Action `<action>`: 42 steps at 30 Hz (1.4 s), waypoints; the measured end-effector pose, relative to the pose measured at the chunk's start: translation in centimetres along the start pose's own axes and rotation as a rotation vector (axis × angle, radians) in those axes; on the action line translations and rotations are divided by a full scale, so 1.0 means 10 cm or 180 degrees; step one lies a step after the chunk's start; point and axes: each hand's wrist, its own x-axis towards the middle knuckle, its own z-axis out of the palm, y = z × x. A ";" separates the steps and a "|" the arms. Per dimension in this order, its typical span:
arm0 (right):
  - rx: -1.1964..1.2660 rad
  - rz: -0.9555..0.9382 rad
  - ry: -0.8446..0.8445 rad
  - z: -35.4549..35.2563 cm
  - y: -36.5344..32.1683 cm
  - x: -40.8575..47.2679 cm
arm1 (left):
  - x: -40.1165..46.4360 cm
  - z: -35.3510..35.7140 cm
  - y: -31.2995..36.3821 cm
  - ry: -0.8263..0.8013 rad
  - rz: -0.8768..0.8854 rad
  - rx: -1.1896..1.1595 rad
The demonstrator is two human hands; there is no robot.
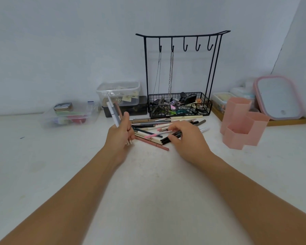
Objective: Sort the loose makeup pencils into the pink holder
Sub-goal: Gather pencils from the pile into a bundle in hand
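Observation:
A heap of loose makeup pencils (154,127) lies on the white table in front of the black wire rack. My left hand (119,137) grips a small upright bundle of pencils (114,114), white, grey and pink ones, just left of the heap. My right hand (185,137) reaches into the heap and pinches a black pencil (169,137) at its front edge. The pink holder (242,121), made of three hexagonal cups, stands to the right of the heap; the cups look empty from here.
A black wire jewelry rack (180,103) with hanging chains and a cluttered basket stands behind the heap. Clear plastic boxes (118,92) and a dark tin sit at back left, another clear tray (69,115) further left. A pink-framed mirror (279,98) leans at the far right.

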 end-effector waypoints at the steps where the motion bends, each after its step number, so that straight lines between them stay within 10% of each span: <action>1: -0.0172 -0.0049 -0.0054 -0.02 0.03 0.01 | -0.03 0.04 -0.01 -0.0075 0.0003 0.0024; 14: -0.1241 -0.0418 -0.0804 0.09 0.07 0.14 | -0.06 0.14 -0.01 -0.0111 -0.0228 0.0680; 42: -0.0807 -0.0621 -0.0791 0.06 0.18 0.29 | 0.05 0.15 -0.06 0.0124 -0.0157 0.0863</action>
